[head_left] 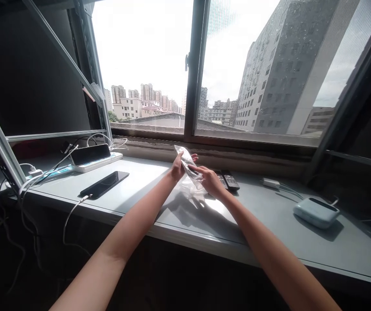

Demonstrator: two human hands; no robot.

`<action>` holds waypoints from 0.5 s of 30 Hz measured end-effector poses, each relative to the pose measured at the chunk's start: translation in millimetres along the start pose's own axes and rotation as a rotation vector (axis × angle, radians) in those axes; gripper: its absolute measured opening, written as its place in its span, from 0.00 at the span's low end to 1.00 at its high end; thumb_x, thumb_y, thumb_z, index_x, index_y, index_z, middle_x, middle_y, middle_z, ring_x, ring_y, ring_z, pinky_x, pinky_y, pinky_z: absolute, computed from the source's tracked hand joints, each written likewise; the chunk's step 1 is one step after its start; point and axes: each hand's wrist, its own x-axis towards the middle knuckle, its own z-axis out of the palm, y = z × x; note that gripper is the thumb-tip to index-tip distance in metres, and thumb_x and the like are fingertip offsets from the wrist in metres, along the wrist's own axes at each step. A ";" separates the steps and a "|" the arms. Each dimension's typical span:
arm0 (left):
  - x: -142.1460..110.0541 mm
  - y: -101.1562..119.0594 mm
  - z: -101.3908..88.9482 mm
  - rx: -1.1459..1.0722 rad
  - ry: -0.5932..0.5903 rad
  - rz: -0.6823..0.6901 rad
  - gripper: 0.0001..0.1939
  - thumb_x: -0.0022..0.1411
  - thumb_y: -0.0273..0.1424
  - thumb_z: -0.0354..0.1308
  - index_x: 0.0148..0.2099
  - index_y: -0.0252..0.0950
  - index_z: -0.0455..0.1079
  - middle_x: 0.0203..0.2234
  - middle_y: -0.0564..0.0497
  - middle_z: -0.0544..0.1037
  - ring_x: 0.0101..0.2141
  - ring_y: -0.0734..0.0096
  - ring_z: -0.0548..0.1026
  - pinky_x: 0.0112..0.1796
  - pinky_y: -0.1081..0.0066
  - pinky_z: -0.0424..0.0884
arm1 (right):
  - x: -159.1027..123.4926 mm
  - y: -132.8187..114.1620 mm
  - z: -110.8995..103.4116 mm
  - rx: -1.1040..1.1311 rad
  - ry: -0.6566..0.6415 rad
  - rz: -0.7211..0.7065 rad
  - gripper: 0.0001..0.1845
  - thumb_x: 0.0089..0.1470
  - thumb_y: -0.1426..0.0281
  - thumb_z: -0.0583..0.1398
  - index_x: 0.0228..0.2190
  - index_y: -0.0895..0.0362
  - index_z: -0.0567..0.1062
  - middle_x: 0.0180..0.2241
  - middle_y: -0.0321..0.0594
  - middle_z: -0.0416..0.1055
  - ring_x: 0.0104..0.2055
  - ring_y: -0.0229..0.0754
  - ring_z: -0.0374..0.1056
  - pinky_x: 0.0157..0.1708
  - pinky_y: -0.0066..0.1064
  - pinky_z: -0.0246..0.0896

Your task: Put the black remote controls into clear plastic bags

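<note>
Both my hands are stretched out over a grey window ledge [146, 203]. My left hand [178, 167] grips the upper end of a clear plastic bag [188, 166] that stands tilted between the hands. My right hand [209, 179] pinches the bag's lower end, fingers closed on it. More crumpled clear plastic [190, 194] lies on the ledge just under the hands. What the bag holds I cannot make out.
A black phone [105, 183] on a white cable lies to the left, with a power strip and a second phone [91, 156] behind it. Two remote controls [228, 179] lie right of my hands. A pale blue power bank [316, 211] sits far right. Metal shelf frames stand at left.
</note>
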 end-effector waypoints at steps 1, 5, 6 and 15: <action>0.4 0.7 0.4 -0.003 -0.005 0.008 0.27 0.73 0.38 0.39 0.65 0.25 0.60 0.44 0.37 0.81 0.45 0.57 0.80 0.49 0.63 0.73 | 0.5 -0.1 -0.5 0.002 0.008 -0.010 0.41 0.46 0.88 0.53 0.56 0.43 0.74 0.45 0.37 0.77 0.30 0.36 0.68 0.30 0.24 0.60; 3.6 5.4 -2.8 -0.049 0.017 0.066 0.34 0.73 0.47 0.31 0.65 0.27 0.60 0.42 0.38 0.81 0.46 0.56 0.79 0.49 0.61 0.73 | 2.7 0.1 -2.6 0.086 0.053 -0.063 0.35 0.46 0.87 0.55 0.50 0.47 0.79 0.42 0.39 0.78 0.31 0.36 0.68 0.31 0.24 0.60; 4.8 6.7 -4.8 -0.066 0.033 0.080 0.36 0.72 0.49 0.28 0.64 0.28 0.61 0.41 0.39 0.81 0.46 0.57 0.79 0.49 0.62 0.73 | 3.1 0.5 -2.9 0.113 0.051 -0.082 0.35 0.46 0.87 0.55 0.50 0.48 0.79 0.41 0.39 0.78 0.32 0.36 0.69 0.31 0.24 0.60; 6.6 11.5 -16.4 -0.123 0.169 0.112 0.32 0.72 0.46 0.33 0.56 0.29 0.69 0.37 0.41 0.81 0.40 0.62 0.80 0.45 0.67 0.74 | 2.0 -3.8 -2.2 0.098 -0.029 -0.017 0.35 0.46 0.85 0.57 0.53 0.50 0.77 0.37 0.37 0.79 0.28 0.35 0.67 0.29 0.24 0.59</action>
